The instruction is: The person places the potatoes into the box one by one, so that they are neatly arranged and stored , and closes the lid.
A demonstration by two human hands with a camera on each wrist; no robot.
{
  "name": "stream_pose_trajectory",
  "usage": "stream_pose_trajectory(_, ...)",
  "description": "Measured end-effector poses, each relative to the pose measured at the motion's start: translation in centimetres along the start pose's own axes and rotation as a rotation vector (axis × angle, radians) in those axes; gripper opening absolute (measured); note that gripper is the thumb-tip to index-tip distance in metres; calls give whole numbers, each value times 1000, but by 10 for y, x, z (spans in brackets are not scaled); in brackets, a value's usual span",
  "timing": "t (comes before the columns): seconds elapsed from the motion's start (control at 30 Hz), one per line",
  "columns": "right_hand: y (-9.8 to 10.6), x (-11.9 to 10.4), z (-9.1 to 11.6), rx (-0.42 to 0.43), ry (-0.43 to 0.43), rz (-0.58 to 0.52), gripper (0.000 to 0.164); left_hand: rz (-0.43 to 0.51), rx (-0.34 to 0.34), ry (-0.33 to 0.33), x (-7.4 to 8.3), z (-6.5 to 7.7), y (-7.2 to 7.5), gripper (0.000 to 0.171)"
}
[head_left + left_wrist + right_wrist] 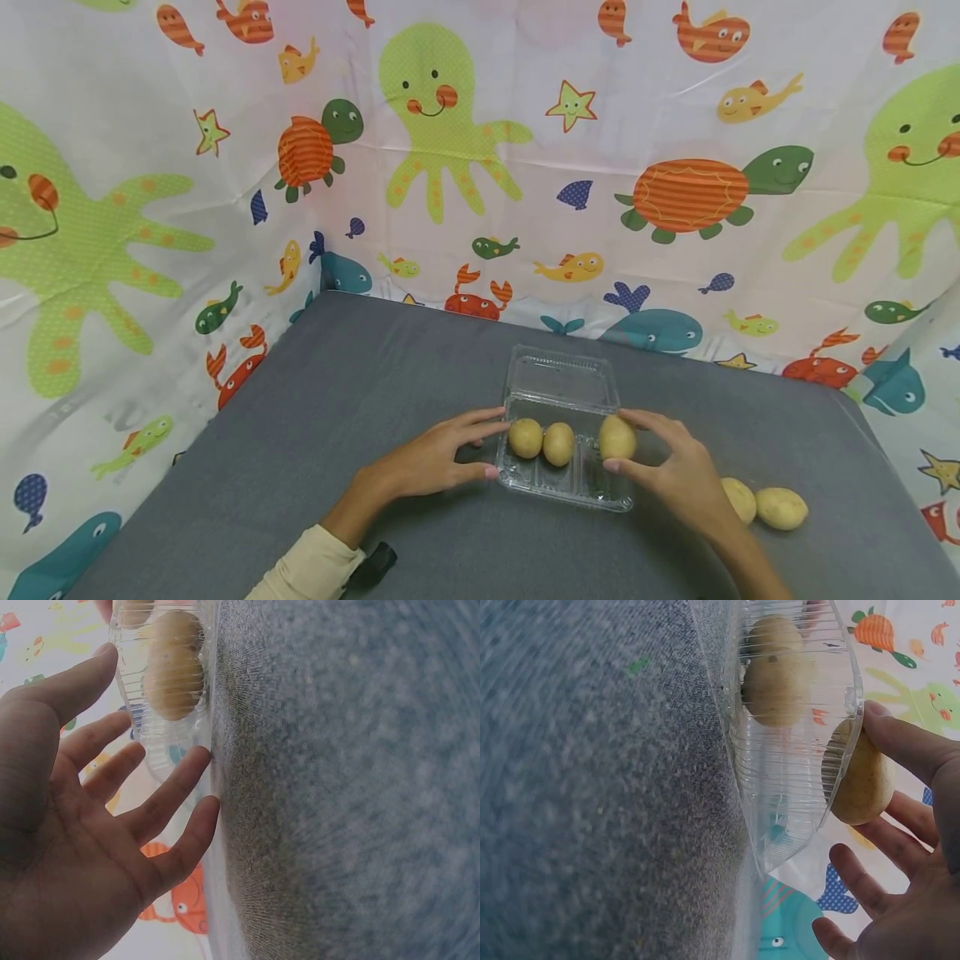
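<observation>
Head cam: R fingers (654, 422) w/ oval potato (617, 439) in grasp, L fingers (482, 430) loose by clr plastic box (566, 490)

The box (566, 498) sits on the table (420, 350), its lid (562, 379) lying open behind it. In the left part of the box, 2 potatoes (558, 444) lie side by side. The left hand (431, 460) is at the box's left edge. At the right end, 1 potato (617, 438) is between the right hand's (686, 477) fingers and thumb. Right of that hand, 2 more potatoes (782, 508) lie on the table. A curtain (547, 158) hangs behind and along the sides.
</observation>
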State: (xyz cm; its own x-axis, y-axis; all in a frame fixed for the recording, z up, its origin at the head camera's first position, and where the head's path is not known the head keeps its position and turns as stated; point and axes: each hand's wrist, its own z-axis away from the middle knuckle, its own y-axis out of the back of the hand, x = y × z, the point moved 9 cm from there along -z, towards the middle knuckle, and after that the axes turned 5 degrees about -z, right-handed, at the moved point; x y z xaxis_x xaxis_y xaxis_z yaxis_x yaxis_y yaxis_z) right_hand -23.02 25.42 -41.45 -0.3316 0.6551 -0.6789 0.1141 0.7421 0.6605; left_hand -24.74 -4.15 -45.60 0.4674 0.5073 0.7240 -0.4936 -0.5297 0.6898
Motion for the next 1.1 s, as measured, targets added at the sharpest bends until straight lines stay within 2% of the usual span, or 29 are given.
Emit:
stream_pose_trajectory(0.77,-15,2,-6,-54,-2,0,64,-22,4,-11,-1,-1,0,69)
stream_pose_trajectory(1.1,-20,5,-7,-75,1,11,65,7,4,-5,1,0,0,69)
